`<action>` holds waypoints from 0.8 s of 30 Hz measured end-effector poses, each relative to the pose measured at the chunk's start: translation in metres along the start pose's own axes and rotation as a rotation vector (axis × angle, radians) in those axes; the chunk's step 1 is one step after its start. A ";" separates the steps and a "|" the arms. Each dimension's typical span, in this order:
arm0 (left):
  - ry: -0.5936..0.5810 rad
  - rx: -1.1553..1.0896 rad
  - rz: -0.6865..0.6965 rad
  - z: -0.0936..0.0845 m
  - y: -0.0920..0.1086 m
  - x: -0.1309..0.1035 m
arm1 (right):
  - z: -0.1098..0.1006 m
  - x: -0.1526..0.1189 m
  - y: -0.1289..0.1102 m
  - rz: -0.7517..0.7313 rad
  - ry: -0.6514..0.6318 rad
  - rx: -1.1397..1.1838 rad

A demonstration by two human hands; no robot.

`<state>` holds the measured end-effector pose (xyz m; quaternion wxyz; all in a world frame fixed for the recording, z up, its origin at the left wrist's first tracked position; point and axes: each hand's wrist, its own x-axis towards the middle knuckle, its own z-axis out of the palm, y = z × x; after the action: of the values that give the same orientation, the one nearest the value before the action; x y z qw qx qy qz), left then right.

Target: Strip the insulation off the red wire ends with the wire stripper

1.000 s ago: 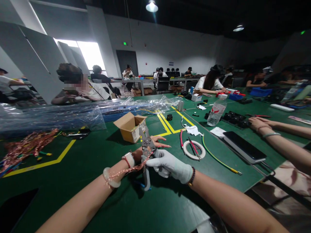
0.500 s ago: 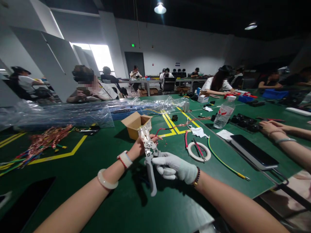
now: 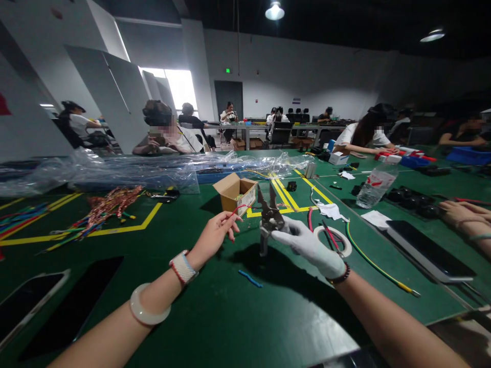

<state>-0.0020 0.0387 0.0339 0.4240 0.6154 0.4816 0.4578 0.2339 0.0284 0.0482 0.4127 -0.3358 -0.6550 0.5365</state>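
My bare left hand (image 3: 215, 236) pinches a thin red wire (image 3: 241, 206) whose end pokes out past the fingertips. White-gloved, my right hand (image 3: 310, 247) is closed around a pair of wire strippers (image 3: 271, 219), held up with the jaws spread and pointing away from me. A gap separates the jaws from my left hand. Just beyond both hands stands an open cardboard box (image 3: 229, 193) with small pieces inside. On the green table below them lies a short blue piece of wire or sleeve (image 3: 250, 278).
Left lies a bundle of wires with bare copper ends (image 3: 111, 207), beyond two dark phone-like slabs. To the right are a white tape ring (image 3: 347, 244), a yellow-green cable (image 3: 368, 263), a water bottle (image 3: 378, 184) and a large phone (image 3: 429, 250). A co-worker's hands (image 3: 462, 212) rest at far right.
The wire strippers have come away from my left hand, and their jaws have spread. My left hand now holds the red wire apart from them. The whole view has swung left.
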 end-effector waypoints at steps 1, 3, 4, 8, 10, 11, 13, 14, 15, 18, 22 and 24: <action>-0.005 -0.006 -0.026 -0.001 -0.001 -0.004 | -0.004 0.001 0.002 -0.044 0.015 -0.072; -0.009 -0.008 -0.067 -0.001 -0.003 -0.011 | -0.009 0.002 0.009 -0.061 0.013 -0.122; -0.008 -0.008 -0.075 -0.002 -0.004 -0.014 | -0.008 0.003 0.013 -0.044 -0.010 -0.099; -0.030 -0.033 -0.076 -0.002 -0.009 -0.021 | 0.005 0.004 0.024 0.028 -0.102 0.107; -0.057 -0.046 -0.086 -0.002 -0.011 -0.023 | 0.011 0.005 0.024 0.063 -0.135 0.191; -0.065 -0.047 -0.087 -0.002 -0.012 -0.023 | 0.013 0.005 0.025 0.080 -0.154 0.228; -0.078 -0.034 -0.077 -0.001 -0.013 -0.023 | 0.015 0.003 0.026 0.115 -0.184 0.283; -0.084 -0.021 -0.071 -0.001 -0.013 -0.024 | 0.015 0.003 0.028 0.133 -0.193 0.298; -0.093 -0.007 -0.068 -0.001 -0.012 -0.024 | 0.015 0.002 0.030 0.151 -0.199 0.301; -0.138 0.015 -0.080 -0.002 -0.008 -0.025 | 0.018 -0.001 0.037 0.191 -0.196 0.269; -0.193 -0.004 -0.074 -0.006 0.002 -0.026 | 0.020 -0.003 0.031 0.154 -0.135 0.182; -0.217 -0.014 -0.076 -0.009 0.007 -0.027 | 0.017 -0.003 0.023 0.090 -0.068 0.092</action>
<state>-0.0122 0.0114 0.0378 0.4947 0.6398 0.4526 0.3755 0.2199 0.0232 0.0235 0.3809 -0.3272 -0.6274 0.5952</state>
